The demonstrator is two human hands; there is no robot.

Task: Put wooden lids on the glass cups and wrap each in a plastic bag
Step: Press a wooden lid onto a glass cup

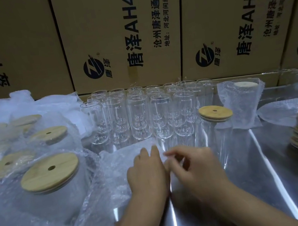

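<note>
The left hand is pressing straight fingers on the stack of bubble-wrap bags toward the front edge of the bench, likely pinning it so one bag peels free. The right hand is curling its fingers at the stack's edge; whether they are pinching a bag is unclear. The lidded glass cup is waiting just behind them.

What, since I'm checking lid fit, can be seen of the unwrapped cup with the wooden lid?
The lidded cup is tall, clear glass, upright on the shiny metal table, just right of the open cups. A round pale wooden lid with a small hole sits flat on its rim. No bag covers it.
</note>
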